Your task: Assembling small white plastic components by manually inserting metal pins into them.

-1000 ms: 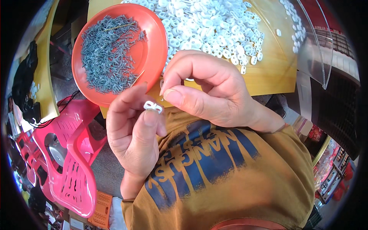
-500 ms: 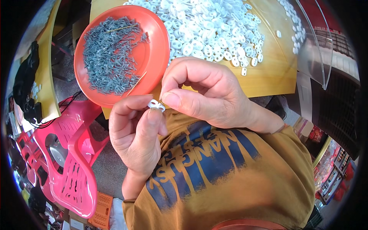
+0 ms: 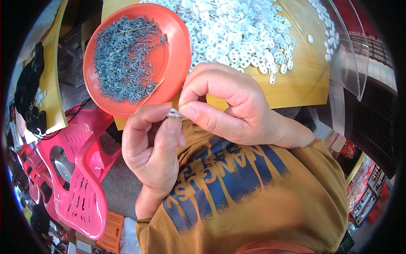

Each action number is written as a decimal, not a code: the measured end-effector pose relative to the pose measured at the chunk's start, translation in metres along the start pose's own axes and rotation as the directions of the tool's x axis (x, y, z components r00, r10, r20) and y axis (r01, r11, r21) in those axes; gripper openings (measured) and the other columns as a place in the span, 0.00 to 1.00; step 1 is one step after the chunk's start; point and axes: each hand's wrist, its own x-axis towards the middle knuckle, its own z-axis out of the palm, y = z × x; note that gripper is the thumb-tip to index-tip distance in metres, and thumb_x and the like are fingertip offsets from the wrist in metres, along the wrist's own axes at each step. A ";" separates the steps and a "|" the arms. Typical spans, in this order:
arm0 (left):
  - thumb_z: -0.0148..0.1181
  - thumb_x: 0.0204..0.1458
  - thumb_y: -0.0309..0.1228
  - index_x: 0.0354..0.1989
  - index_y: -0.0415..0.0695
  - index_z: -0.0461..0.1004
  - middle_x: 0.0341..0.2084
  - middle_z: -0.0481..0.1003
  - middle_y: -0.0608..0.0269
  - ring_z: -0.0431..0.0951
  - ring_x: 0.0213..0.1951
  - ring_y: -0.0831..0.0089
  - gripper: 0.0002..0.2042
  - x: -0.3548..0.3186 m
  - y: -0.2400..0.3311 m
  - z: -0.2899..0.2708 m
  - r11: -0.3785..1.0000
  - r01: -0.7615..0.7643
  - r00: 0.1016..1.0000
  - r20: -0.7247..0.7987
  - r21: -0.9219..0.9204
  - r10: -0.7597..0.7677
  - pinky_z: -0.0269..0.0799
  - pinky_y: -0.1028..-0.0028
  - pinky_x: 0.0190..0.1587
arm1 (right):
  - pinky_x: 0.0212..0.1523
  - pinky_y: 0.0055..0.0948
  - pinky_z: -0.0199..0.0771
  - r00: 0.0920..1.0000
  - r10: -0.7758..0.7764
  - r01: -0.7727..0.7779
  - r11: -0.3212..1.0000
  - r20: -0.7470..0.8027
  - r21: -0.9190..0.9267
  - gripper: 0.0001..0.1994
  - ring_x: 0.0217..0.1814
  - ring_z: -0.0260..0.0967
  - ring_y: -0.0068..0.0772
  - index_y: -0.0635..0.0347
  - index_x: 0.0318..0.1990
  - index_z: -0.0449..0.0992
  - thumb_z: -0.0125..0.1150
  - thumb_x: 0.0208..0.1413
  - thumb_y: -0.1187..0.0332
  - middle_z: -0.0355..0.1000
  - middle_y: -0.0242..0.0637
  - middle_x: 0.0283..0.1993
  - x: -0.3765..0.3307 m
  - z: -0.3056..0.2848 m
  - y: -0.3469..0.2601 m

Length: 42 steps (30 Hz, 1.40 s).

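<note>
My left hand (image 3: 150, 142) pinches a small white plastic piece with holes (image 3: 173, 113) between thumb and index finger, just in front of my chest. Right beside it, my right hand (image 3: 230, 103) has its thumb and index finger pressed together, their tips at the piece's edge. Whatever lies between those right fingertips is hidden. An orange-red round plate (image 3: 179, 55) holds a heap of small grey coil springs (image 3: 120, 63) and two thin yellowish sticks. To its right spreads a large pile of white two-holed oval pieces (image 3: 232, 31).
Both plate and pile rest on a yellow wooden table (image 3: 302, 86). A clear plastic panel (image 3: 351, 51) stands at the right, near more white pieces (image 3: 331, 38). Pink plastic chairs (image 3: 82, 203) and an orange crate (image 3: 111, 230) are at lower left.
The white piece has tilted in my left fingers, so less of its holes shows. My right fingertips stay close against it. The whole view has shifted slightly.
</note>
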 end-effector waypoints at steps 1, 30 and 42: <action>0.53 0.47 0.16 0.39 0.35 0.67 0.29 0.69 0.62 0.67 0.21 0.84 0.10 0.000 -0.001 -0.001 0.997 -0.036 0.999 0.009 0.062 0.036 0.64 0.86 0.23 | 0.31 0.23 0.63 1.000 0.016 -0.016 1.000 0.004 0.001 0.03 0.29 0.63 0.28 0.64 0.29 0.69 0.54 0.50 0.74 0.67 0.35 0.28 -0.001 0.001 0.000; 0.47 0.49 0.15 0.39 0.36 0.67 0.28 0.70 0.60 0.67 0.21 0.80 0.09 -0.007 -0.012 0.016 0.999 0.015 0.983 -0.181 0.049 -0.006 0.66 0.82 0.26 | 0.28 0.29 0.63 0.980 0.049 -0.035 0.997 -0.192 0.074 0.02 0.28 0.65 0.34 0.61 0.31 0.70 0.54 0.50 0.74 0.67 0.37 0.28 -0.021 0.013 0.011; 0.52 0.50 0.22 0.38 0.40 0.68 0.25 0.72 0.62 0.64 0.20 0.81 0.08 0.001 -0.020 0.033 0.989 0.147 0.977 -0.149 -0.025 -0.149 0.59 0.83 0.22 | 0.30 0.29 0.66 0.943 -0.092 -0.001 0.960 -0.320 -0.280 0.09 0.31 0.66 0.38 0.63 0.36 0.72 0.59 0.45 0.75 0.68 0.40 0.31 -0.060 -0.037 0.017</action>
